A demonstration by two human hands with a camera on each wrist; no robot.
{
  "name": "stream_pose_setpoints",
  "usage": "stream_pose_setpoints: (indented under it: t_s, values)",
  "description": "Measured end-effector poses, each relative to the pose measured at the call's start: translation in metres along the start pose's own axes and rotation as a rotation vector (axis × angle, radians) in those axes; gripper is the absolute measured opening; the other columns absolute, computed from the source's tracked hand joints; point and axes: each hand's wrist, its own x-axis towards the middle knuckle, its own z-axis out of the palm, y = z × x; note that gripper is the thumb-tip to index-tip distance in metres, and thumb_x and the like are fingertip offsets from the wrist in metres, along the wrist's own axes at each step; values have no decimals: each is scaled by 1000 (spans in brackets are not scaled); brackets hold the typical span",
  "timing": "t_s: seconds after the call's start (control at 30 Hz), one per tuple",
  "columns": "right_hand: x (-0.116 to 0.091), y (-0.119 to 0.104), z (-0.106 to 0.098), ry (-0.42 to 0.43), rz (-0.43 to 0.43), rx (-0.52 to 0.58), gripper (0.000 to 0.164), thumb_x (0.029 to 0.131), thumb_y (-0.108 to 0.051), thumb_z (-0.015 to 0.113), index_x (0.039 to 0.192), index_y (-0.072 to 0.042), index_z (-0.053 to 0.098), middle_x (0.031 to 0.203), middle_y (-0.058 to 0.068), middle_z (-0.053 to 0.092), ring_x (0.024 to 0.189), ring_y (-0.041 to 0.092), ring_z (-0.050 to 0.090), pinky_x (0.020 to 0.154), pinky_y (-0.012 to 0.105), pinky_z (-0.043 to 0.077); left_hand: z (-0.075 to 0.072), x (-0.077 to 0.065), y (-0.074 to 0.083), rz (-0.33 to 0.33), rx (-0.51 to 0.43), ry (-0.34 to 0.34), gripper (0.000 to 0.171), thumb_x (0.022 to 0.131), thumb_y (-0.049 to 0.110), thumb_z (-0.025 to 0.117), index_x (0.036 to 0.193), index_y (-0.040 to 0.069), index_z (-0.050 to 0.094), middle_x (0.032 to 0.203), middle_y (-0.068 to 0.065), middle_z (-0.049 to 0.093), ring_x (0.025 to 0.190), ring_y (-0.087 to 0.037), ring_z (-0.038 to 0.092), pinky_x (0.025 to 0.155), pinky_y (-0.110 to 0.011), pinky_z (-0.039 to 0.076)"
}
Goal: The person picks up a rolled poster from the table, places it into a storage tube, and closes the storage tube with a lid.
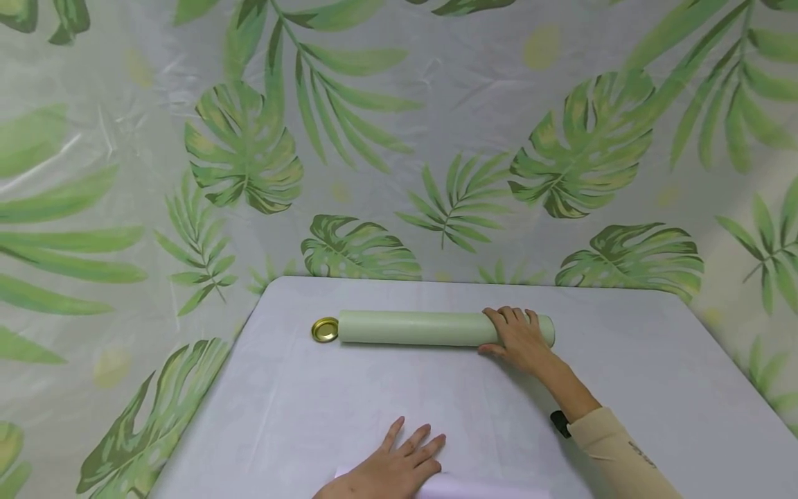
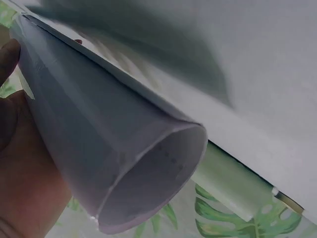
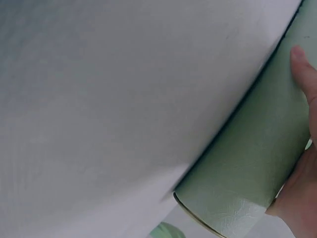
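A long pale green tube (image 1: 411, 328) lies across the far part of the table. My right hand (image 1: 516, 338) grips it near its right end, fingers over the top and thumb on the near side. In the right wrist view, the tube (image 3: 242, 153) shows its end and the thumb along it. Close to the near edge, my left hand (image 1: 395, 463) rests with spread, fairly straight fingers on a roll of pale lilac paper (image 1: 480, 487). The left wrist view shows this paper roll (image 2: 94, 109) with a hollow end and a loose edge along its side.
A round gold lid (image 1: 325, 330) lies at the tube's left end. The table (image 1: 299, 416) has a white cover and rounded far corners. Behind it hangs a leaf-patterned sheet (image 1: 461, 125). A dark band (image 1: 560, 423) circles the right wrist.
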Motion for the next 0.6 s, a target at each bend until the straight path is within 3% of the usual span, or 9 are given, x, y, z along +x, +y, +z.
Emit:
stream_pose_setpoints:
  t_s: [0.17, 0.43, 0.6]
  values:
    - [1, 2, 1, -7, 1, 11, 75, 83, -47, 82, 141, -7, 55, 128, 22, 62, 120, 46, 58, 104, 70, 39, -7, -11, -10, -63, -152, 46, 55, 108, 60, 36, 135, 17, 56, 166, -8, 40, 154, -35, 37, 115, -71, 30]
    - [3, 3, -1, -22, -5, 18, 74, 83, -46, 83, 140, -7, 56, 125, 22, 63, 118, 46, 58, 102, 70, 40, -15, -25, -25, -162, -181, 145, 48, 106, 54, 48, 131, 15, 59, 159, -7, 50, 150, -34, 44, 118, -71, 28]
    - [3, 2, -3, -38, 6, 34, 75, 83, -45, 83, 142, -8, 55, 126, 22, 62, 119, 45, 57, 104, 70, 39, -20, -32, -36, -228, -269, 170, 49, 106, 49, 53, 137, 12, 58, 157, -6, 53, 151, -34, 43, 121, -72, 21]
